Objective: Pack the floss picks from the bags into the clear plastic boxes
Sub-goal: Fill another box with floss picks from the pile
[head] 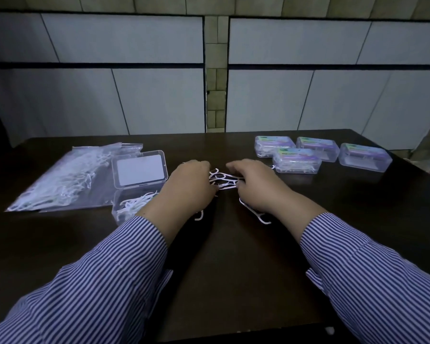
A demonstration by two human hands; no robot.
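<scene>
Both hands are down on a loose cluster of white floss picks (222, 180) near the middle of the dark table (233, 269), toward its far edge. The left hand (193, 183) and the right hand (257, 186) have their fingers curled in around the picks, gathering them from either side.

To do this step well, I would square the picks into one aligned bundle, handles together, before lifting, so they drop flat into the open clear box (137, 194) just left of the left wrist (its hinged lid stands up behind it, and some picks already lie inside). Two strays by the wrists need collecting too.

The bag of floss picks (67, 177) lies flat toward the left edge. Four closed, filled boxes (320, 153) sit near the far right corner.

The fingertips are hidden under the knuckles, so exactly how many picks each hand pinches is unclear; the box's near corner is covered by the striped sleeve (109, 281).
</scene>
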